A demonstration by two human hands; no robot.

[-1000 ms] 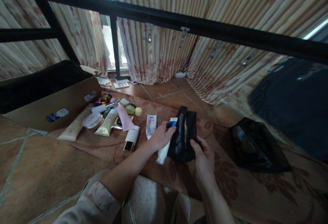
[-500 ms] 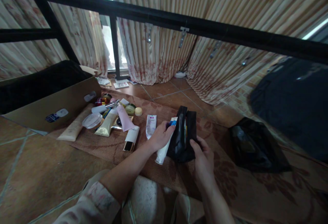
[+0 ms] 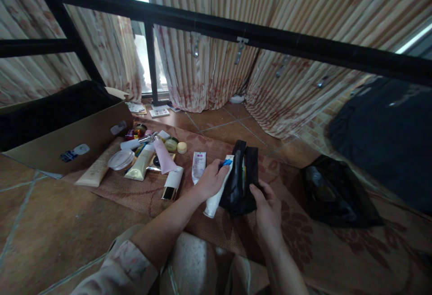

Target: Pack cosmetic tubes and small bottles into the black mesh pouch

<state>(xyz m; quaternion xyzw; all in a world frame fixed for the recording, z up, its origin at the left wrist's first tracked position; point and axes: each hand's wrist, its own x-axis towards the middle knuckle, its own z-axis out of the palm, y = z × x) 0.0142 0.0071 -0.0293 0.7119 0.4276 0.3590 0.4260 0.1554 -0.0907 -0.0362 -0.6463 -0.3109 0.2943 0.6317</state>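
Observation:
My left hand [image 3: 212, 180] is closed around a white and blue squeeze tube [image 3: 213, 205], which slants beside the left edge of a black pouch [image 3: 232, 194]. The pouch's top gapes, and something small and yellowish-green shows inside. My right hand [image 3: 269, 203] grips the pouch's right side, thumb in front and fingers behind. Just left of my left hand lies a white tube with purple marks [image 3: 199, 165]. Farther left are a white bottle with a gold cap [image 3: 173, 182] and a pink tube [image 3: 164, 155].
More cosmetics, including a beige tube [image 3: 99, 164], a gold-white tube [image 3: 140, 164] and a round clear-lidded jar [image 3: 120, 159], lie on the brown mat [image 3: 135, 200]. A cardboard box [image 3: 97, 133] stands left; another black pouch [image 3: 337, 191] lies right. A dark metal bar [image 3: 216, 20] crosses ahead.
Almost nothing differs. The tube in my left hand has turned very slightly, while my right hand keeps hold of the pouch in the same place.

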